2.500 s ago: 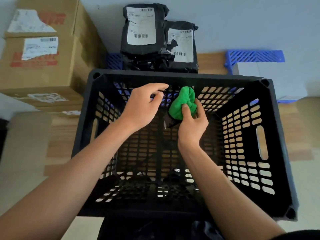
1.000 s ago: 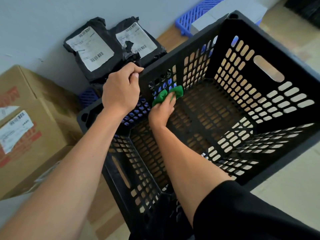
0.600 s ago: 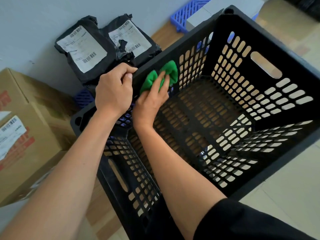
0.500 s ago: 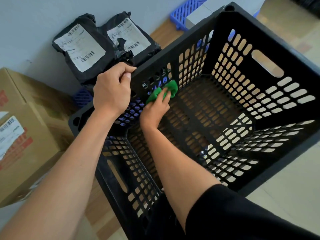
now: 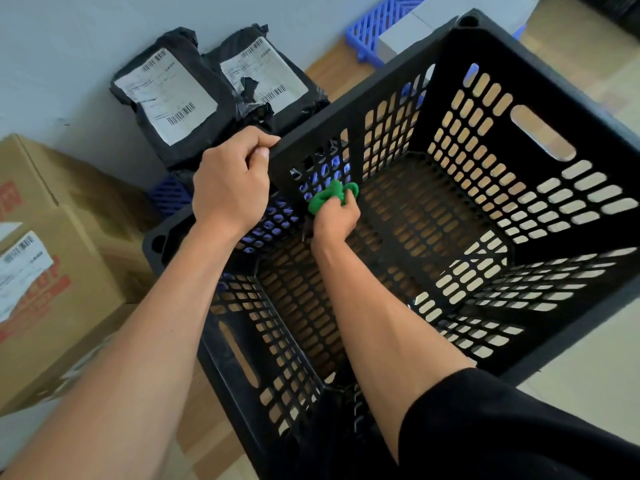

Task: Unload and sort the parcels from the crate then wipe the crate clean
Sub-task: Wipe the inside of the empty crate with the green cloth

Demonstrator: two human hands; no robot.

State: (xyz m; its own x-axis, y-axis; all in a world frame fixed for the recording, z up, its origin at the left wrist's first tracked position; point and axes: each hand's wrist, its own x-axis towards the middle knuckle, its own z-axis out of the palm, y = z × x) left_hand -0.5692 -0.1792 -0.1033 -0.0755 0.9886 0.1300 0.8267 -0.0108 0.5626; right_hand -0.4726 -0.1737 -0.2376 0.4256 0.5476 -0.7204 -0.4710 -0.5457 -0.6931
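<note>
Although the near corner of the black crate is lost behind my own dark sleeve and forearms, I can see most of it: rigid moulded plastic, walls and floor pierced with rows of rounded slots, an oblong handle hole in each end wall. It sits on the floor, tilted in my view, and I see no parcels inside it. Left of it, the cardboard boxes are cut off by the frame edge; they are matte brown with red print and white labels whose text I cannot read. Behind the crate's far wall, two black poly-bag parcels lean against the pale wall, glossy and crumpled, each with a white barcode label; their lower ends are hidden by the crate rim and my hand. A blue lattice plastic piece shows only partly at the top edge, and more blue shows through the crate's slots, too broken up to make out.

My left hand is curled over the top rim of the far wall, fingers wrapped to the outside where I cannot see their tips. My right hand is low inside, against that same wall, fingers closed around a bunched green cloth, soft and wrinkled, which presses on the slotted wall; most of the cloth is buried in my fist.
</note>
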